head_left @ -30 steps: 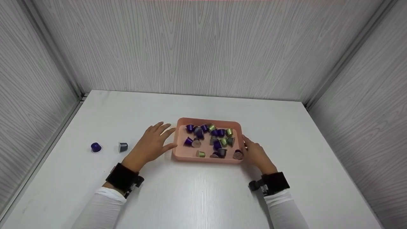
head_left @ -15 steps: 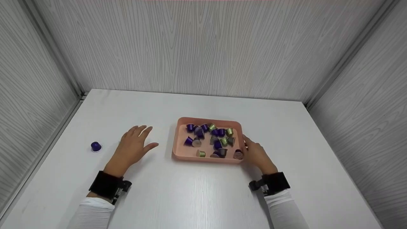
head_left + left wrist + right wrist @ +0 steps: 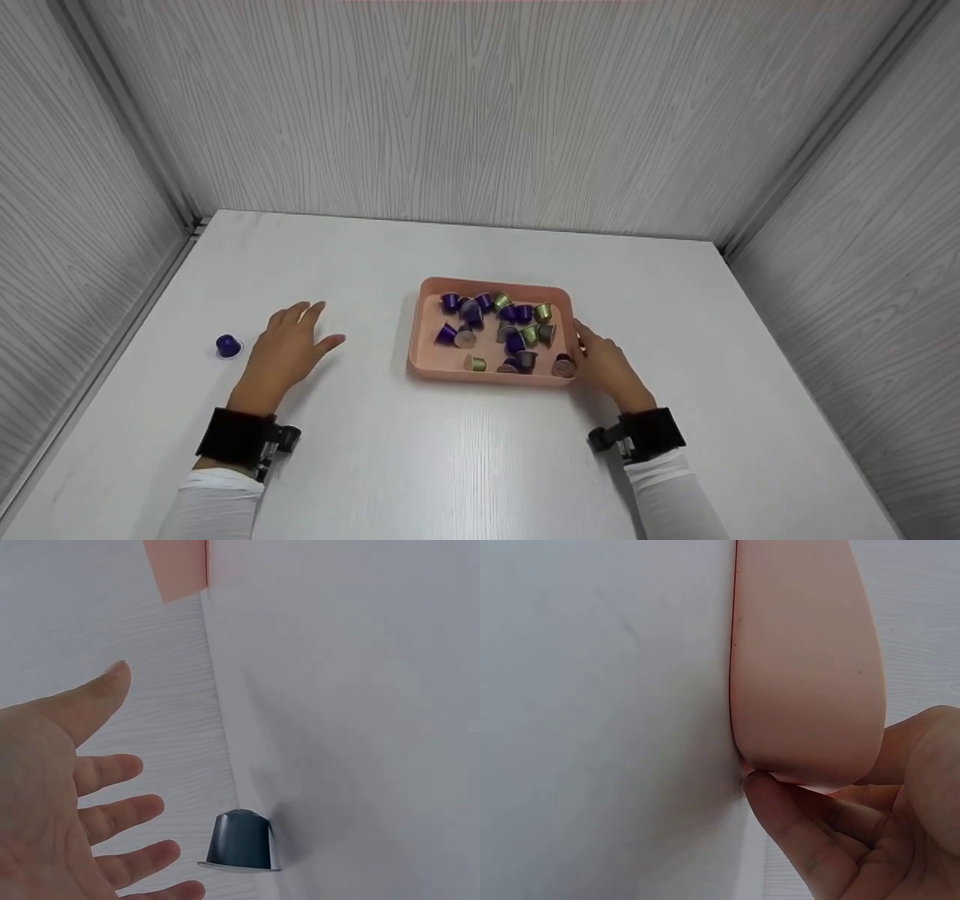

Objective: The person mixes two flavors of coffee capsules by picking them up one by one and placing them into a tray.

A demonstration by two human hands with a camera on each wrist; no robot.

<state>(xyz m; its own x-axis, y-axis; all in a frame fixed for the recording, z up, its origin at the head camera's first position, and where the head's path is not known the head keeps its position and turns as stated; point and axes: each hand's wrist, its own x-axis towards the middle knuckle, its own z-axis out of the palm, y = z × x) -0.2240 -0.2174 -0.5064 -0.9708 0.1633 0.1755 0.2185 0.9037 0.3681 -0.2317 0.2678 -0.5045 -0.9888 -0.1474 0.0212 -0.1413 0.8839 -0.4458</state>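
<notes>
My left hand point(image 3: 281, 352) is over the left part of the table, palm down with fingers spread and holding nothing. In the left wrist view a dark grey-blue coffee capsule point(image 3: 240, 840) lies on the table just past its fingertips; from the head it is hidden beneath the hand. My right hand point(image 3: 609, 369) grips the right end of a pink tray point(image 3: 491, 378), fingers bent against the end wall and its lower edge. Inside the tray lie several purple, green and grey coffee capsules, such as a purple one point(image 3: 447, 334) and a green one point(image 3: 543, 312).
Left of my left hand, a single purple capsule point(image 3: 227, 346) stands on the white table point(image 3: 465, 465). Pale wood-grain panels point(image 3: 480, 112) enclose the table at the back and on both sides.
My left hand has moved left, away from the tray's left edge, and now covers the grey capsule's spot. My right hand and the tray have stayed in place.
</notes>
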